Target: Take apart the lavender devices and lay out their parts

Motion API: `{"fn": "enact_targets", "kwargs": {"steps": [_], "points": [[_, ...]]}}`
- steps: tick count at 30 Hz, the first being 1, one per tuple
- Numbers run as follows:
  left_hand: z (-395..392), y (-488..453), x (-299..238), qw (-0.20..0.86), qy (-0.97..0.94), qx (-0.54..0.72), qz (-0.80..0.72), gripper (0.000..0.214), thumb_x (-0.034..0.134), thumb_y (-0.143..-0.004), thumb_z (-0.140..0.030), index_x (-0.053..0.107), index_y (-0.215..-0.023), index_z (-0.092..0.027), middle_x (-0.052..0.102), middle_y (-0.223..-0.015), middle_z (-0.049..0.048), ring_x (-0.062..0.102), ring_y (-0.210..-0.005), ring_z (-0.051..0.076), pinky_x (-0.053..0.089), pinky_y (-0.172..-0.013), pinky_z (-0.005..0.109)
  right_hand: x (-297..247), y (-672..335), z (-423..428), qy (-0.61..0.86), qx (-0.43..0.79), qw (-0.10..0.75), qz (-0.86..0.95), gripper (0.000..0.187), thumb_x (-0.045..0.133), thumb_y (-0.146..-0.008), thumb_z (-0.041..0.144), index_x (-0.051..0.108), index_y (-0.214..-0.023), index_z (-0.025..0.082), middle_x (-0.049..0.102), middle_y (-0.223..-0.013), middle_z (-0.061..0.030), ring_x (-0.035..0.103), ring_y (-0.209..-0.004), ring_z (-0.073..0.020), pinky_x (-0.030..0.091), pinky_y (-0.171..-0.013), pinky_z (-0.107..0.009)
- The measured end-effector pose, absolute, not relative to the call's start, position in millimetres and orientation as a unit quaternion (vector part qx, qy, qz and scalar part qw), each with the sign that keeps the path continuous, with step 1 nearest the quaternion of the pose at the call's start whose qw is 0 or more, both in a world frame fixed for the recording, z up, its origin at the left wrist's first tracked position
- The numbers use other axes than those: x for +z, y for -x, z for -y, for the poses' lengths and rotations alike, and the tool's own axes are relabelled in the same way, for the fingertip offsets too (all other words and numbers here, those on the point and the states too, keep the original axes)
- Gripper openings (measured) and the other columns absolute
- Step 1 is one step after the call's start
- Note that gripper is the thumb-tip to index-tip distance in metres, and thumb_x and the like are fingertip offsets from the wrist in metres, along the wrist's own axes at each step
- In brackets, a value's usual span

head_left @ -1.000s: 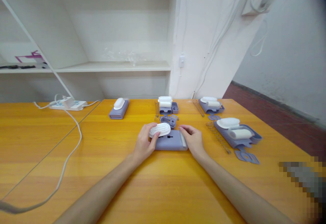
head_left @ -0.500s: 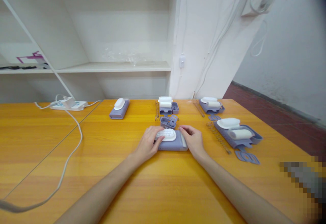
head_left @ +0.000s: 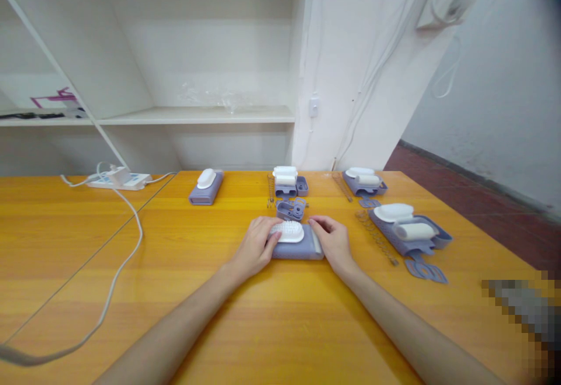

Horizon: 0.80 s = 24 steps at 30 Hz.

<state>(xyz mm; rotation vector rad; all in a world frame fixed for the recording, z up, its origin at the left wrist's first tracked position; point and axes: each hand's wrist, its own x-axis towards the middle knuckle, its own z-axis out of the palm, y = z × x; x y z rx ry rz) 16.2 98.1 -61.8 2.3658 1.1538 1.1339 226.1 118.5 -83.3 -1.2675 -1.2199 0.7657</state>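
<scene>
On the desk point(head_left: 175, 291), mid-front: purple base point(head_left: 296, 249) flat, white brush point(head_left: 287, 231) seated on top. Left hand point(head_left: 254, 248) fingers curled against the brush's side, right hand point(head_left: 332, 240) fingers bracing the base's far end. Best pressed down evenly, base pinned, brush kept level

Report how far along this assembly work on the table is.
Done: one closed purple unit with a white brush on top, far left. In hand: left hand and right hand hold a purple case with a white brush on top. Left: three open sets and loose springs.
</scene>
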Motion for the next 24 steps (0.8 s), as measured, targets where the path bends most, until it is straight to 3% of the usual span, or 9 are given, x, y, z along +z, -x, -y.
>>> {"fn": "enact_targets", "kwargs": {"steps": [13,24], "points": [[-94.1,-18.8,-57.0,0.122,-0.842,0.369,-0.375,0.03,0.044,-0.09,-0.028,0.049,-0.12,-0.022,0.058,-0.114,0.0087,0.05,-0.105,0.022,0.039,-0.092,0.038,-86.7,-226.3,-120.0,0.541,0.325,0.574,0.521,0.026,0.065,-0.071,0.039,0.07,-0.081,0.016,0.071,-0.081,-0.0073,0.064,-0.076,-0.0219,0.048,-0.073,-0.034],[-92.5,-17.6,-55.0,0.105,-0.842,0.372,-0.376,0.027,0.04,-0.09,-0.026,0.051,-0.114,-0.019,0.059,-0.108,0.0097,0.052,-0.1,0.022,0.04,-0.088,0.038,-81.6,-224.2,-117.2,0.54,0.334,0.574,0.517,0.025,0.066,-0.069,0.038,0.07,-0.08,0.015,0.071,-0.08,-0.0076,0.064,-0.075,-0.022,0.048,-0.072,-0.034]]}}
